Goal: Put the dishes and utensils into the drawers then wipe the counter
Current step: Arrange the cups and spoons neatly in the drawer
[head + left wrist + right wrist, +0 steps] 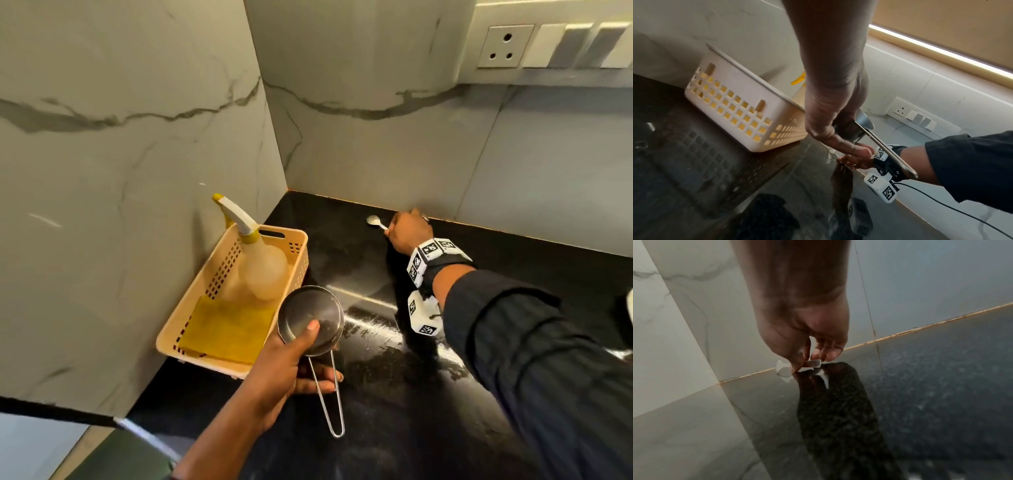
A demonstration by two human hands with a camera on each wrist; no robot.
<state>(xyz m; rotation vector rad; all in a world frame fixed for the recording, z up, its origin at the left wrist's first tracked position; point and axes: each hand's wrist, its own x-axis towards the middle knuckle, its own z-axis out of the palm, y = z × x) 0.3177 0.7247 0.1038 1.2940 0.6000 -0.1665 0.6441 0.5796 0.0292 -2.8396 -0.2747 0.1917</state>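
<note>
**Spoon pinched, strainer in hand, counter not yet wiped**

Fingers and thumb of the left hand (291, 363) curl round a small steel strainer (311, 319), thumb pressed on the inside of its bowl, its wire loop handle (330, 397) hanging down toward the person. It is held just right of the basket (274, 236), clear of the counter (394, 394).

Landmark and contents, from the left: one cream slotted basket stands against the marble wall at the counter's left end. Inside it stand one spray bottle (263, 267) with a yellow-and-white trigger and one folded yellow cloth (226, 332), the likely wiping kit, both untouched.

Further right of the basket, near the back wall, the right hand (406, 234) pinches the handle of one small spoon (374, 221) between thumb and fingertips. In the right wrist view the spoon (813, 364) looks lifted at the handle end, its bowl still touching the counter or nearly so; I cannot tell which.

Progress, as a judgement: early to middle. Two items are in hand and neither is stowed; no drawer shows in any view, so what is already put away cannot be judged. Smears and pale streaks mark the dark counter right of the basket, so wiping is still to do.

Count: one strainer, one spoon, one basket, one bottle, one cloth.
</note>
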